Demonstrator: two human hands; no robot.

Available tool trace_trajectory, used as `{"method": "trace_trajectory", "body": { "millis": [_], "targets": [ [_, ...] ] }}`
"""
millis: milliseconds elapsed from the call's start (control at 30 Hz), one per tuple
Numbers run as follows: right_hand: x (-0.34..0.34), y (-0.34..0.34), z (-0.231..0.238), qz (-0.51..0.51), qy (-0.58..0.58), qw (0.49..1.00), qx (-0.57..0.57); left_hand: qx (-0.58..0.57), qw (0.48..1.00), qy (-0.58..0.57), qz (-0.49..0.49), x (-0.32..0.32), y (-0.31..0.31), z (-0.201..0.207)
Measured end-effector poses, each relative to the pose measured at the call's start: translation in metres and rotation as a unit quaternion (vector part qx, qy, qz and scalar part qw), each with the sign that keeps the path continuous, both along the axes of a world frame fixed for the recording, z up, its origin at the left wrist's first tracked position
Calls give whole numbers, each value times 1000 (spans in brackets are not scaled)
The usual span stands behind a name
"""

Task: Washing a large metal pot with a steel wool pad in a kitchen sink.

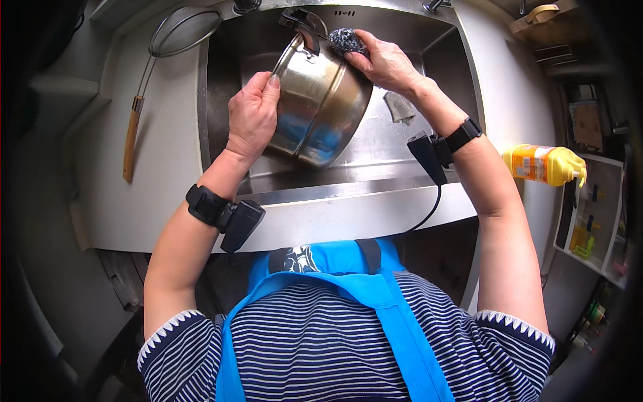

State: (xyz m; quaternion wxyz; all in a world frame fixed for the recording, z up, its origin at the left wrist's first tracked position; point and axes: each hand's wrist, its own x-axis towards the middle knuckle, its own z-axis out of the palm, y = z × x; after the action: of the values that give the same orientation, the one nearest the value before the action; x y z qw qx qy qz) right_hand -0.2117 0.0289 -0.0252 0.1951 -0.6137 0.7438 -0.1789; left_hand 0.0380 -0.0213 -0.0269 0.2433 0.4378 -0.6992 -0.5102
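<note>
A shiny steel pot (315, 107) is tilted on its side inside the sink, its outer wall turned toward me and a handle (309, 39) at its far end. My left hand (253, 114) grips the pot's rim on the left, thumb on the outside. In my right hand (388, 63) is a dark steel wool scrubber (346, 41), pressed against the pot's wall near the handle. The inside of the pot is turned away from view. Brownish stains show along its upper side.
The steel sink (429, 164) surrounds the pot, with a grey cloth (400, 108) on its floor at right. A wood-handled strainer (132, 137) lies on the left counter (100, 194). On the right counter lies a yellow pump bottle (542, 165).
</note>
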Motion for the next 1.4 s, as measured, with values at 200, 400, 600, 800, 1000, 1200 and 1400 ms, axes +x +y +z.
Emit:
{"method": "trace_trajectory", "body": {
  "millis": [200, 400, 600, 800, 1000, 1200, 1400],
  "targets": [
    [20, -7, -2, 116, 11, 992, -40, -188, 980, -66, 28, -13, -16, 9],
    [59, 14, 8, 164, 21, 976, -140, -171, 965, -194, 50, -14, -36, -3],
    [68, -7, -6, 120, -23, 971, -208, -173, 960, -205, 81, -11, -35, -3],
    [77, -15, -9, 97, 1, 963, -253, -180, 958, -199, 98, -5, -37, -8],
    [56, -37, 0, 33, -28, 998, -53, -168, 962, -194, 90, -7, -37, -5],
    [80, -2, -8, 148, 136, 943, -267, -159, 963, -192, 101, -8, -35, -8],
    [61, -22, -2, 84, 78, 992, -49, -161, 961, -205, 88, -10, -38, -8]
  ]
}}
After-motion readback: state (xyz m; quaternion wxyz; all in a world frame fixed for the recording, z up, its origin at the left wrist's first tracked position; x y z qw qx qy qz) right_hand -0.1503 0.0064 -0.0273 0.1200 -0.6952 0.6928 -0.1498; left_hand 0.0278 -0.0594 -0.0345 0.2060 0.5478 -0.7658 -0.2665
